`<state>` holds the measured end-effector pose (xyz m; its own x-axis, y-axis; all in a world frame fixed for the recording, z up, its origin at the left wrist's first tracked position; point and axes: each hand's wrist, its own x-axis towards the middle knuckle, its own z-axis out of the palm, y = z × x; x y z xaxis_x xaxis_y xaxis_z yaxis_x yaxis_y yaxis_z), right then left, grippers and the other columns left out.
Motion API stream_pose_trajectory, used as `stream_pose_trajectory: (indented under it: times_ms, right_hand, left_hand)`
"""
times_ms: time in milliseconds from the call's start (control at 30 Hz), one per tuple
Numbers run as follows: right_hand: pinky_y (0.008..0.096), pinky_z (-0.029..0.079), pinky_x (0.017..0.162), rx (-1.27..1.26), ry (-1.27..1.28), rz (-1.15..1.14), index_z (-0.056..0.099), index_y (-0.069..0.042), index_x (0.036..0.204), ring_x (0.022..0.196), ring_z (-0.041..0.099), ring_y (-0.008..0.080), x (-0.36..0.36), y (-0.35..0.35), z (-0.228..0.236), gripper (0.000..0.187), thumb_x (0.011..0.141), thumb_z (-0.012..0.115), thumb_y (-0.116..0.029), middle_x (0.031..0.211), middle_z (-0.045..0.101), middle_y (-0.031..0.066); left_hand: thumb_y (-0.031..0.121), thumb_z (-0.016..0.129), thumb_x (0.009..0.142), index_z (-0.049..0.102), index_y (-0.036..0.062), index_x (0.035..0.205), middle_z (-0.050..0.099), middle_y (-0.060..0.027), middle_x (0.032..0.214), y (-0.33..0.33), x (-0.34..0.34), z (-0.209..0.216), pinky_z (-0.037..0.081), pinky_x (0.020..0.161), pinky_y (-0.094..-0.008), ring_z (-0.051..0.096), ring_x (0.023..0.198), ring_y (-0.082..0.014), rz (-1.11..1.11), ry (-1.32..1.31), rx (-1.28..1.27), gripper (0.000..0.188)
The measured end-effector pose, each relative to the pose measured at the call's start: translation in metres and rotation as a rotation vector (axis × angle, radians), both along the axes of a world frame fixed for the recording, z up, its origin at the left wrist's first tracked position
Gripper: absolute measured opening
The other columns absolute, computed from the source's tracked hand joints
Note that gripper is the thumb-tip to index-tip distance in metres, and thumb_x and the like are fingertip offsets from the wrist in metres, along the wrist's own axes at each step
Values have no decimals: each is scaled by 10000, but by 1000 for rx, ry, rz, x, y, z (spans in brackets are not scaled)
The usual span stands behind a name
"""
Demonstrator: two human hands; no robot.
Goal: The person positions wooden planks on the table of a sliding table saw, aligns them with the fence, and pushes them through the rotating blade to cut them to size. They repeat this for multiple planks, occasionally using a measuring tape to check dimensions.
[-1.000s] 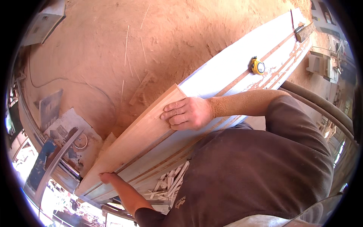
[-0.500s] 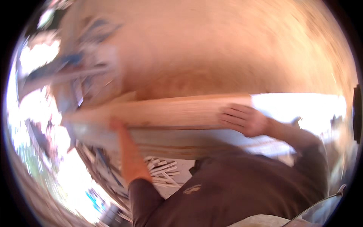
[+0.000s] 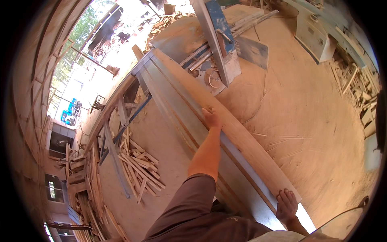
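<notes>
A long, pale wooden plank (image 3: 249, 142) lies along the far side of a long grey metal worktable (image 3: 238, 177), running diagonally from the upper left to the lower right. My left hand (image 3: 212, 118) grips the plank's near edge around its middle; the undersides of those fingers are hidden. Down at the plank's near right end, my right hand (image 3: 287, 204) has its fingers curled over the wood, with the thumb out of sight. Dark strips run lengthwise along the tabletop beside the plank.
Past the plank stands a machine with a blue and grey upright (image 3: 221, 34) and a round wheel (image 3: 212, 78). A pile of thin wood offcuts (image 3: 141, 163) lies on the floor at left. More scrap wood (image 3: 354, 78) sits at far right, near a grey cabinet (image 3: 314, 34).
The view has swung, so the plank now runs diagonally instead of across. My right hand has gone from lying flat on the plank to curling over its end. Blurring has cleared.
</notes>
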<state>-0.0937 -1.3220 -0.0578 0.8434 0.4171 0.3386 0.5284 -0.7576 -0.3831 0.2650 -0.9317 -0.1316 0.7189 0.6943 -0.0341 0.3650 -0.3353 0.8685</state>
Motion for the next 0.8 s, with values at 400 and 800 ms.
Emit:
stream_pose_trajectory:
  times_ms: [400,800]
  right_hand:
    - [531,433,1090,-44,-28,-6,689,15,1068,1261,592,391,15,21,-17,281,806,586,21,1251,672,178]
    - [543,417,1097,-89,-14,-11,672,30,1127,1290,570,404,36,49,-22,343,793,597,5,1284,652,197]
  left_hand:
    - [211,573,971,277,-87,1511,423,-306,1496,23,30,-21,380,1130,-439,451,1364,-426,18,13,-105,684]
    - [183,557,1001,277,-87,1493,423,-312,1489,42,45,-1,399,1126,-438,450,1363,-437,30,1,-100,627]
